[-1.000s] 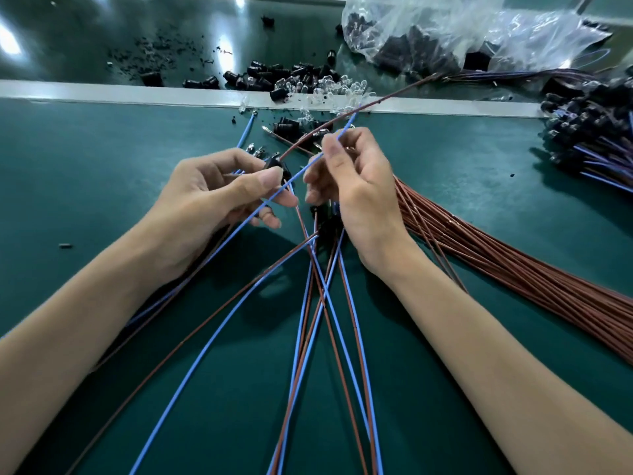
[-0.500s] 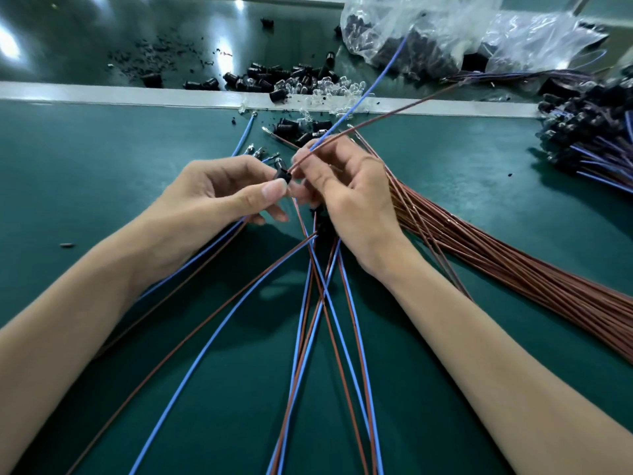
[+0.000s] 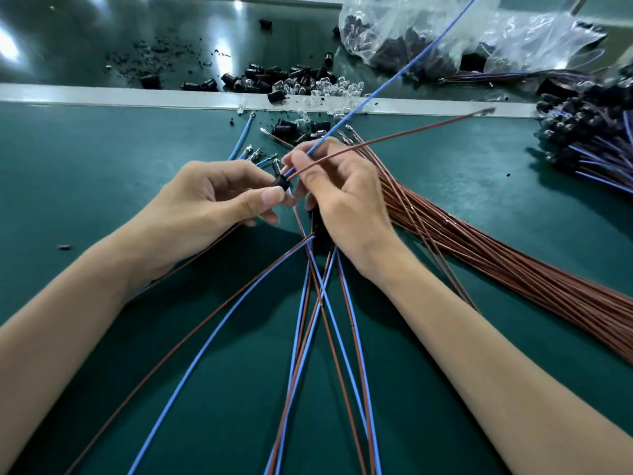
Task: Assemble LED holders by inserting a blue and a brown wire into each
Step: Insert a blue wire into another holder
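Note:
My left hand (image 3: 209, 200) pinches a small black LED holder (image 3: 281, 182) between thumb and fingers above the green mat. My right hand (image 3: 339, 197) pinches a blue wire (image 3: 383, 87) and a brown wire (image 3: 407, 133) right where they enter the holder. Both wires stick out up and to the right over the table. Several finished blue and brown wire pairs (image 3: 315, 320) hang down toward me from under my right hand, their black holders mostly hidden beneath the palm.
A thick bundle of brown wires (image 3: 513, 269) lies to the right. Loose black holders and clear LEDs (image 3: 294, 84) are scattered along the white strip (image 3: 102, 96). A plastic bag of parts (image 3: 445, 36) sits at the back; finished assemblies (image 3: 592, 132) are piled far right.
The blue and brown wires have been drawn through my right fingers, so they now reach much farther up and to the right. Both hands have come together on the holder.

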The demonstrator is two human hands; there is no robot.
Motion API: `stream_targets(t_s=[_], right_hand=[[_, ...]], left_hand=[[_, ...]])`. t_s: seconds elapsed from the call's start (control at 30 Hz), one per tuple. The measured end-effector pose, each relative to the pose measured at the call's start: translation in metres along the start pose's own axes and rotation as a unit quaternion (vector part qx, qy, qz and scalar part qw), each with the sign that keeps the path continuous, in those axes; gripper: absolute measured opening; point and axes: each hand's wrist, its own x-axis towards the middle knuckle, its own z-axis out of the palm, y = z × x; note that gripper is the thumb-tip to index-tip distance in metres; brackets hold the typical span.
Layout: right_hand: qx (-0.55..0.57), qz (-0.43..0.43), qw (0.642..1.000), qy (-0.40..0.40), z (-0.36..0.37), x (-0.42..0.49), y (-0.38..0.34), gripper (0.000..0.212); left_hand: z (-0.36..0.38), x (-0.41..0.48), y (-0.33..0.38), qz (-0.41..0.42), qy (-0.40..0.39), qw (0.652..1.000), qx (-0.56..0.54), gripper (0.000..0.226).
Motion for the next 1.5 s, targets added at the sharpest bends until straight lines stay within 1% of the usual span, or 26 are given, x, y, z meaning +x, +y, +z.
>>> stream_targets(t_s=[0.03,0.1,0.17,0.23,0.3,0.37,0.4,0.43,0.47,0.57,0.63,0.67,0.73,0.8,0.87,0.93,1.03,1.13,1.23,1.37,1.5], right_hand=[[0.003,0.003,1.0,0.013,0.001,0.0,0.0,0.015],[0.056,0.017,0.997,0.058,0.0,0.002,-0.002,0.022],[0.091,0.026,0.99,0.108,-0.002,0.005,-0.003,0.023],[0.103,0.029,0.986,0.129,-0.004,0.006,-0.004,0.02],[0.086,0.033,0.991,0.1,-0.003,0.004,-0.004,0.014],[-0.022,0.023,0.999,0.041,0.0,0.001,-0.003,0.008],[-0.08,0.011,0.996,0.024,0.001,0.0,-0.002,0.008],[-0.112,-0.001,0.993,0.021,0.002,-0.001,0.0,0.011],[-0.114,-0.006,0.993,0.03,0.002,-0.001,0.0,0.016],[-0.01,0.014,0.997,0.079,0.001,0.0,-0.003,0.027],[0.044,0.029,0.995,0.089,0.0,0.002,-0.003,0.027],[0.054,0.032,0.994,0.087,-0.001,0.002,-0.003,0.025],[0.041,0.031,0.996,0.066,-0.001,0.002,-0.001,0.018],[-0.021,0.025,0.999,0.024,-0.001,0.001,0.0,0.012],[-0.062,0.017,0.998,-0.001,0.0,0.0,0.001,0.013],[-0.041,0.025,0.999,0.013,0.0,0.001,0.0,0.019],[0.068,0.061,0.995,0.049,0.001,0.003,-0.003,0.024],[0.115,0.06,0.99,0.055,0.0,0.003,-0.004,0.023],[0.109,0.044,0.992,0.036,0.0,0.001,-0.005,0.018],[0.07,0.032,0.997,0.015,-0.001,0.0,-0.005,0.023],[0.046,0.04,0.998,0.023,-0.002,0.0,-0.006,0.025]], left_hand=[[0.001,0.0,0.0,0.001,0.002,1.0,0.01,0.019],[0.001,0.0,0.0,0.001,0.008,0.999,0.034,0.021],[0.0,0.0,-0.001,-0.002,0.02,0.998,0.055,0.025],[0.001,0.0,-0.002,-0.003,0.034,0.998,0.061,0.028],[0.003,0.0,-0.001,-0.002,0.048,0.997,0.059,0.032],[0.004,0.0,0.0,0.007,0.055,0.997,0.05,0.032],[0.005,0.0,0.0,0.013,0.057,0.997,0.047,0.031],[0.006,0.0,0.0,0.017,0.06,0.997,0.047,0.031],[0.006,0.0,-0.001,0.019,0.067,0.996,0.052,0.031],[0.002,0.001,-0.003,0.009,0.101,0.992,0.078,0.031],[0.001,0.001,-0.004,0.001,0.114,0.99,0.084,0.031],[0.002,0.001,-0.004,0.0,0.115,0.99,0.083,0.03],[0.004,0.001,-0.004,0.003,0.109,0.991,0.074,0.026],[0.005,0.0,-0.003,0.008,0.093,0.994,0.058,0.021],[0.006,0.0,-0.004,0.014,0.086,0.995,0.048,0.02],[0.005,0.001,-0.006,0.015,0.103,0.993,0.056,0.02],[0.002,0.005,-0.01,0.005,0.158,0.984,0.077,0.018],[-0.003,0.008,-0.015,0.001,0.194,0.975,0.111,0.005],[-0.001,0.007,-0.017,0.02,0.185,0.972,0.146,0.004],[0.005,0.005,-0.013,0.069,0.158,0.969,0.179,0.017],[0.006,0.004,-0.012,0.093,0.142,0.961,0.219,0.017]])
